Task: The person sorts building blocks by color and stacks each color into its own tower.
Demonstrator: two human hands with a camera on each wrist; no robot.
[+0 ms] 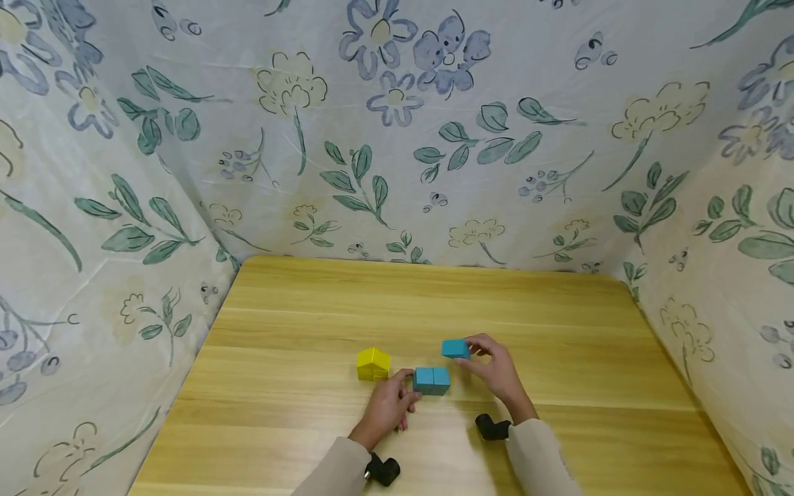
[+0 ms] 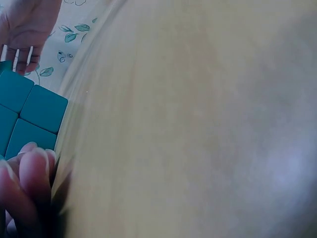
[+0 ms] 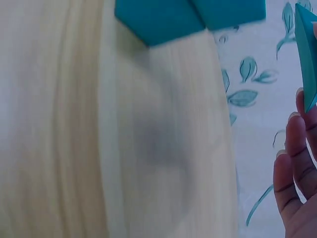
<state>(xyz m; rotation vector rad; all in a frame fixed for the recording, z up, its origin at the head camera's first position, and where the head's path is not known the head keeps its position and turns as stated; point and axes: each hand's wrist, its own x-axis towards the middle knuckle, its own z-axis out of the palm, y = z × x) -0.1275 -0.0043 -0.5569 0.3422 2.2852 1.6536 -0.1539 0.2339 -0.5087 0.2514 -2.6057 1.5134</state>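
Observation:
Blue cube blocks (image 1: 432,380) stand stacked together near the middle of the table, their square faces showing in the left wrist view (image 2: 44,109). At the stack's left side is my left hand (image 1: 387,405), its loosely bent fingers (image 2: 34,171) touching or nearly touching the blocks. My right hand (image 1: 494,368) pinches another blue block (image 1: 455,348) between thumb and fingers, up behind and right of the stack. That block looks wedge-shaped in the right wrist view (image 3: 306,59), where the frame edge cuts it off. Just left of my left hand stands a yellow house-shaped block stack (image 1: 373,364) with a peaked top.
The wooden table (image 1: 298,303) is bordered by floral cloth (image 1: 384,186) at the back and both sides. Black wrist-worn devices (image 1: 383,470) sit by both sleeves. The yellow stack is close to my left hand's knuckles.

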